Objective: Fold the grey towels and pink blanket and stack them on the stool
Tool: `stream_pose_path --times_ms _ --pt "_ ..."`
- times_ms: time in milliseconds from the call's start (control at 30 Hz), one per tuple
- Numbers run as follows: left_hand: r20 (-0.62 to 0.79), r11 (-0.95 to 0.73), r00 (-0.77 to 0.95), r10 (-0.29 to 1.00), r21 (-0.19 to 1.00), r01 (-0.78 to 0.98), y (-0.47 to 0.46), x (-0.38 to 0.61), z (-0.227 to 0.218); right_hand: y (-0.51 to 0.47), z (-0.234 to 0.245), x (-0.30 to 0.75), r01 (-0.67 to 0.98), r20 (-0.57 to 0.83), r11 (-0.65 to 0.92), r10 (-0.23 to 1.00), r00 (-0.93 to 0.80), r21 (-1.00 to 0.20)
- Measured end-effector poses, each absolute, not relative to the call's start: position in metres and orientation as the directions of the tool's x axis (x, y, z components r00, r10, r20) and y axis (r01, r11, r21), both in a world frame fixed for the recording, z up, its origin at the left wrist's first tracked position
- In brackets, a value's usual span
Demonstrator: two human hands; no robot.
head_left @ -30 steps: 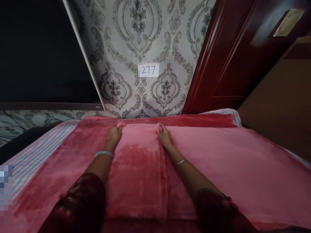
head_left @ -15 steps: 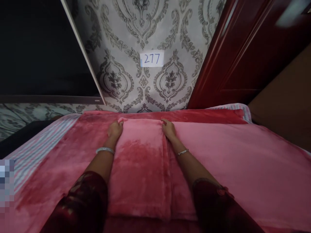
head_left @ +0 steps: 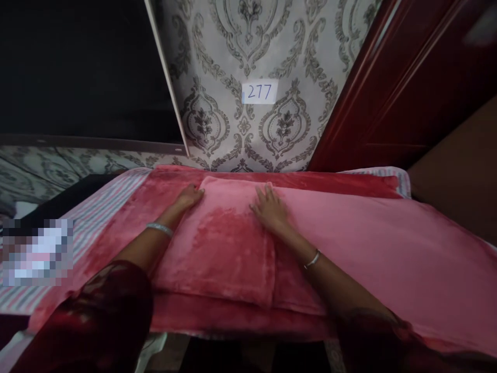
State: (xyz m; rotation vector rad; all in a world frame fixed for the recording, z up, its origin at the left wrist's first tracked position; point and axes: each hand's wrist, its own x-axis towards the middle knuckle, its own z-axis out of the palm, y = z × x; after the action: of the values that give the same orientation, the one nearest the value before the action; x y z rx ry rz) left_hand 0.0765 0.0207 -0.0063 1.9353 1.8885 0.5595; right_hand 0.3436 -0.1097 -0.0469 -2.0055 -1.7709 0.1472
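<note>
A pink and red plush blanket (head_left: 368, 248) is spread out in front of me, with a folded panel (head_left: 233, 243) lying on it near the middle. My left hand (head_left: 190, 197) rests at the far left corner of that panel, its thumb and fingers apart and touching the edge. On the panel's far right corner, my right hand (head_left: 271, 211) lies flat with spread fingers. Each wrist wears a bracelet. Neither hand grips the cloth.
Beneath the blanket, a striped cloth (head_left: 112, 202) shows at the left and far right. A patterned wall with a paper marked 277 (head_left: 260, 91) stands behind. A dark screen (head_left: 85, 72) is at left, a dark red wooden panel (head_left: 388, 103) at right.
Both hands have let go of the folded panel's far corners. My right hand has spread flat on top of it, and the left has loosened at its edge. The view has shifted.
</note>
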Motion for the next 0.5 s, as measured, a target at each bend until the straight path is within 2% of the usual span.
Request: stream_pose_path --times_ms 100,267,500 --pt "0.001 -0.035 0.039 0.999 0.461 0.887 -0.012 0.067 -0.020 -0.135 -0.061 0.323 0.936 0.160 -0.027 0.983 0.089 -0.352" --pt "0.054 -0.046 0.030 0.998 0.319 0.947 -0.044 0.070 -0.037 -0.143 -0.066 0.313 0.954 0.142 -0.043 0.986 0.088 -0.296" --pt "0.043 -0.054 0.043 0.998 0.304 0.951 -0.049 0.067 -0.007 -0.161 -0.037 0.310 0.940 0.003 -0.096 0.995 0.102 -0.327"
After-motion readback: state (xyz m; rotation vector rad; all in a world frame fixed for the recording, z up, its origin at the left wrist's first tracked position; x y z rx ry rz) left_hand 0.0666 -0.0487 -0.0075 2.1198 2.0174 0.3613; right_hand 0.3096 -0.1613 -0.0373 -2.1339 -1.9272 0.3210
